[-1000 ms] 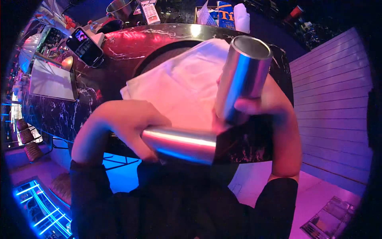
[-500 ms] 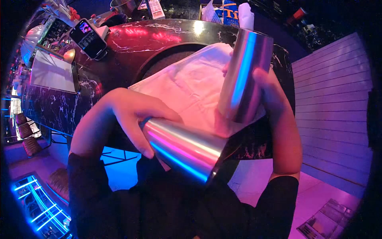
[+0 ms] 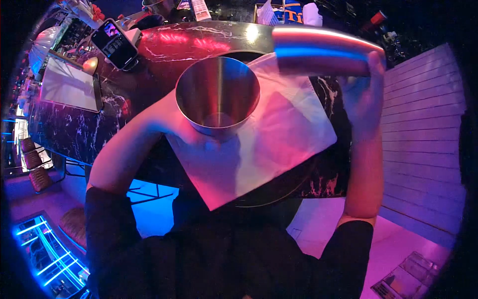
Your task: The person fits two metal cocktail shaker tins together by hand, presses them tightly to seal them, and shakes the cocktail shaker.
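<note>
A person in dark short sleeves held two metal shaker tins over a black marble table (image 3: 69, 130) under red, blue and violet light. The left hand (image 3: 191, 135) was curled against the lower side of the wider tin (image 3: 219, 92), its mouth facing the camera and its inside in view; most of the fingers were hidden behind it. The right hand (image 3: 366, 92), blurred, was partly closed around one end of the second tin (image 3: 323, 52), which lay sideways in the air, thumb up along its end. The tins were well apart. Below them a white cloth (image 3: 294, 129) was spread flat, one corner toward the person. A smartphone (image 3: 115, 45) stood at the left, near a white sheet (image 3: 69, 87); a blue packet (image 3: 293, 12) stood at the far edge.
</note>
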### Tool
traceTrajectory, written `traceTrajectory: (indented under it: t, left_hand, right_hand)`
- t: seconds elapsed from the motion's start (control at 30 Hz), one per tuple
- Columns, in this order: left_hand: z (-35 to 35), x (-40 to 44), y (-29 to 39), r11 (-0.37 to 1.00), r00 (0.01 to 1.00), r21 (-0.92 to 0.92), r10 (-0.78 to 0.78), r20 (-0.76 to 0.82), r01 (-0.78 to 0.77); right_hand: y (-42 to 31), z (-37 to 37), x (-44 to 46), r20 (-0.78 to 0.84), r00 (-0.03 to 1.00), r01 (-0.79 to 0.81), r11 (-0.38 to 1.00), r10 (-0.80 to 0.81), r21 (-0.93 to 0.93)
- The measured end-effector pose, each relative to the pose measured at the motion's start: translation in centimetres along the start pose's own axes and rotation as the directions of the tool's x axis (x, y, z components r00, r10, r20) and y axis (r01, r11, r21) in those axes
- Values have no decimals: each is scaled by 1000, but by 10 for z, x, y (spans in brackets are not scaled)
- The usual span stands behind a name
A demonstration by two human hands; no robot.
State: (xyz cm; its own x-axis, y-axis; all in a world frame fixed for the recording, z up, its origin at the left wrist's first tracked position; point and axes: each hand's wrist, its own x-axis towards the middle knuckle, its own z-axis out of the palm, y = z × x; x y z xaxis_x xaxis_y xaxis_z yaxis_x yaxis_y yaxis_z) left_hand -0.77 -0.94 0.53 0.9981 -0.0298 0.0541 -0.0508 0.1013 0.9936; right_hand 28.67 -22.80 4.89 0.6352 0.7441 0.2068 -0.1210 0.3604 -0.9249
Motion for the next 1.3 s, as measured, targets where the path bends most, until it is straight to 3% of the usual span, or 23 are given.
traceTrajectory:
  t: [0.03,0.13,0.2,0.23,0.3,0.33,0.4,0.43,0.57,0.63,0.67,0.73,0.77,0.83,0.93,1.0,1.13,1.3]
  left_hand:
    - [-1,0,2,997,996,-22,79,30,-78]
    - [-3,2,-1,970,968,-80,235,87,-228]
    - [-3,4,-14,974,973,-8,227,28,-227]
    - [-2,4,-16,974,974,17,225,7,-225]
    - [1,1,-8,986,985,37,166,-40,-165]
    - [3,0,-4,989,987,43,147,-58,-145]
    - [13,2,4,985,969,27,175,-176,-173]
    - [15,3,5,983,960,22,184,-213,-183]
    - [5,0,-5,994,984,4,111,-142,-111]
    - [-1,-1,-13,996,992,-7,88,-93,-89]
    - [-4,0,-18,997,995,17,75,-67,-74]
    - [-5,-2,-19,997,997,39,62,-38,-61]
    - [-4,-4,-17,995,998,82,65,-19,-63]
    - [5,-6,-6,990,998,125,66,-2,-65]
    - [20,-1,9,990,986,141,33,-165,-9]
    - [19,3,6,886,980,436,193,-43,-156]
    - [21,3,2,910,977,385,198,-73,-156]
    - [23,-2,11,946,992,321,-12,-122,51]
  right_hand:
    - [3,-6,1,-15,991,134,990,-135,-47]
    - [-14,-7,14,-145,989,33,993,-17,114]
    - [-19,-4,15,-224,971,132,964,-80,229]
    - [-23,-20,17,-223,971,133,964,-80,232]
    - [-34,-63,24,-45,996,87,843,-74,530]
    - [-40,-64,25,-41,997,83,843,-72,531]
    - [-57,-64,22,123,992,-92,502,-29,860]
    - [-55,-62,23,151,976,-42,548,-154,836]
    - [-60,-59,22,224,958,-42,687,-178,725]
    - [-54,-74,29,34,991,60,661,-129,748]
    - [-49,-82,35,33,991,60,661,-127,748]
    - [-44,-85,42,-148,985,160,772,-86,615]
    - [-38,-85,41,-157,985,154,809,-77,568]
    - [-30,-68,36,-110,992,106,843,-55,528]
    - [-19,-35,19,-5,999,42,926,-43,375]
    - [-17,-20,9,-43,999,38,982,-30,185]
    - [-8,-6,3,-44,999,22,984,-14,177]
    - [0,-9,7,-19,1000,8,970,-3,242]
